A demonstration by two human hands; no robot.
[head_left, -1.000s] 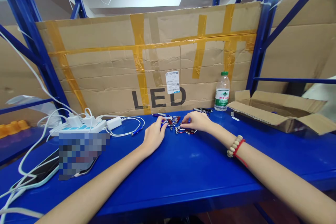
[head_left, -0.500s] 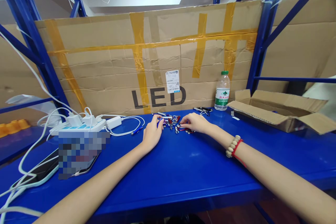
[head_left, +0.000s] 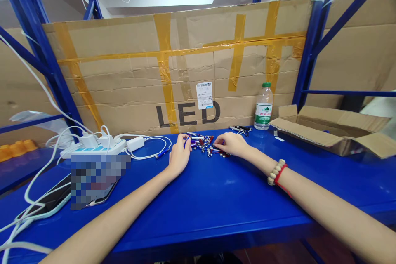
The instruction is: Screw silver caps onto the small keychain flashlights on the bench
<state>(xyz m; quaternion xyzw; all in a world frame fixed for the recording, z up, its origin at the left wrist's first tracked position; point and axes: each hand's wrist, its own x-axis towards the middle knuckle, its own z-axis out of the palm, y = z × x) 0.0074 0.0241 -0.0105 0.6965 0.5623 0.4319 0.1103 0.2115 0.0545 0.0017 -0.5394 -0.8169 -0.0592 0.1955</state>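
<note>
- A pile of small shiny pieces point(head_left: 202, 142) is lying out on the blue tabletop point(head_left: 213, 194)!
- The left hand point(head_left: 179, 154) is resting at its left edge, fingers half curled; whether they're gripping anything, I cannot tell.
- The right hand point(head_left: 232, 143) is working the opposite edge, thumb and fingertips close together, any hold hiding from view.
- A bottle point(head_left: 263, 109) is standing beyond, near an open cardboard box point(head_left: 312, 134).

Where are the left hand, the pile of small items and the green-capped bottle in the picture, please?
Left hand point(head_left: 179, 156): head view, on the back of it.
Pile of small items point(head_left: 202, 143): head view, on its middle part.
Green-capped bottle point(head_left: 263, 109): head view, on its label.
</note>
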